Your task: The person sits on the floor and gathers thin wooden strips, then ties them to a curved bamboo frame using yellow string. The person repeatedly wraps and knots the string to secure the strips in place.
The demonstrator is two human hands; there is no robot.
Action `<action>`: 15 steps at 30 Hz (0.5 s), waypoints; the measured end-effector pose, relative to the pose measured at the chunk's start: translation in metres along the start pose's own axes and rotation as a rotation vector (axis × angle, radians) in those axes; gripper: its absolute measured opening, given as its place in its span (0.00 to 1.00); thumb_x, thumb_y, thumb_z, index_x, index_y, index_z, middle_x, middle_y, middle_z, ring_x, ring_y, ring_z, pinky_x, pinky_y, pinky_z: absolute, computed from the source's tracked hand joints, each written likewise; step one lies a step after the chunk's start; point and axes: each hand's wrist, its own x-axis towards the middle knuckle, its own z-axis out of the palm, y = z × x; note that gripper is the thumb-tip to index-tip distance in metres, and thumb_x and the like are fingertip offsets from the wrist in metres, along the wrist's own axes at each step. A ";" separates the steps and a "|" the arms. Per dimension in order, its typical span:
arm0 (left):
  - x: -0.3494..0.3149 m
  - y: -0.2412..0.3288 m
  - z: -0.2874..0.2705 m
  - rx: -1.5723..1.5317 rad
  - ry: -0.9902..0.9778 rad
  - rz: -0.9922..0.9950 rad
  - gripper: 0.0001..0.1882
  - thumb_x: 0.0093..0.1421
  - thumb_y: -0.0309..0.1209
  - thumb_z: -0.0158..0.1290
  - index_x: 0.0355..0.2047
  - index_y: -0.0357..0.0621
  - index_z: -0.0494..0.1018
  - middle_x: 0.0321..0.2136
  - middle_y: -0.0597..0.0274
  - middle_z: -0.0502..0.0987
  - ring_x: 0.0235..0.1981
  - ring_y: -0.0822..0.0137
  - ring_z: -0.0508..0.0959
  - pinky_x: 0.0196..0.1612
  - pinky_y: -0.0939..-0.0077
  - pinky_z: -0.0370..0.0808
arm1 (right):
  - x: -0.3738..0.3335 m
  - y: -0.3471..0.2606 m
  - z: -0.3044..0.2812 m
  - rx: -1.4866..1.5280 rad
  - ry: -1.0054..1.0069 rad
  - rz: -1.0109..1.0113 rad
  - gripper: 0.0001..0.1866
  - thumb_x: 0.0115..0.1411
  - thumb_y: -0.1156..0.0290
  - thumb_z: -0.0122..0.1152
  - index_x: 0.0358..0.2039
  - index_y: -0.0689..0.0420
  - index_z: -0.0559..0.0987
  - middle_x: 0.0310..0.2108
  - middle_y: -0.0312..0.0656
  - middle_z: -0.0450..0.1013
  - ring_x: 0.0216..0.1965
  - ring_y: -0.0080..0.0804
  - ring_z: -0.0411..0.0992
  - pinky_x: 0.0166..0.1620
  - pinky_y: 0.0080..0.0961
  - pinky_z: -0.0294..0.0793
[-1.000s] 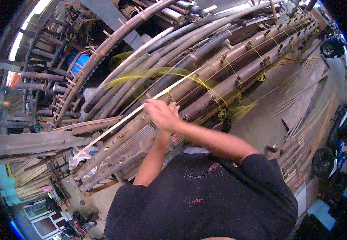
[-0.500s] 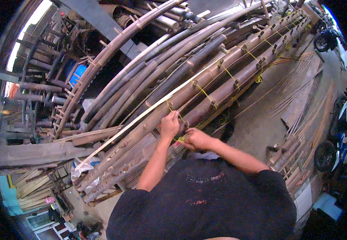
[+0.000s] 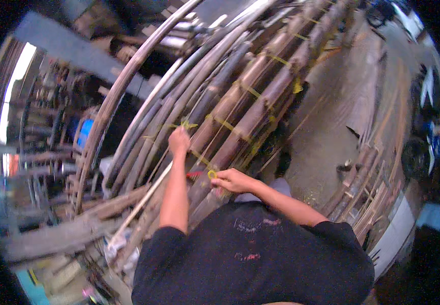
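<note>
Yellow cord (image 3: 212, 174) in R hand (image 3: 234, 181) — shirt print (image 3: 248, 256) blurry.

The left hand (image 3: 180, 141) is being blurred, along with the yellow cord (image 3: 185, 125) held in it. Part of the yellow loop (image 3: 212, 174) is being covered by the right hand (image 3: 234, 181). The pale strip (image 3: 141, 206) is being partly hidden by the left forearm (image 3: 175, 198). The thick bamboo poles (image 3: 272, 96) are being cut off by the upper edge, the dark shirt (image 3: 255, 279) by the lower.

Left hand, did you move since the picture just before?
Yes, the left hand has moved left in the view, from the right edge of the left tied bamboo pole to its left side.
</note>
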 end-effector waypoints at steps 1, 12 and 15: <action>0.002 -0.004 0.002 0.018 0.032 -0.018 0.15 0.63 0.39 0.44 0.36 0.47 0.78 0.33 0.44 0.78 0.36 0.41 0.77 0.40 0.50 0.72 | 0.001 0.019 -0.011 0.141 0.205 0.006 0.15 0.61 0.65 0.53 0.22 0.60 0.79 0.26 0.48 0.76 0.30 0.44 0.73 0.45 0.40 0.71; 0.030 -0.035 0.006 0.028 -0.389 -0.172 0.22 0.62 0.42 0.48 0.33 0.31 0.78 0.29 0.42 0.80 0.35 0.49 0.80 0.42 0.60 0.73 | -0.209 0.146 -0.257 -0.454 0.292 1.128 0.35 0.63 0.41 0.43 0.41 0.67 0.77 0.42 0.57 0.75 0.44 0.51 0.74 0.50 0.43 0.72; 0.037 0.010 -0.008 0.036 -0.252 -0.187 0.21 0.62 0.42 0.48 0.45 0.36 0.76 0.40 0.40 0.78 0.44 0.50 0.78 0.49 0.61 0.72 | -0.134 0.140 -0.300 -0.454 0.690 0.778 0.26 0.59 0.55 0.56 0.49 0.63 0.73 0.44 0.57 0.74 0.47 0.56 0.72 0.51 0.41 0.71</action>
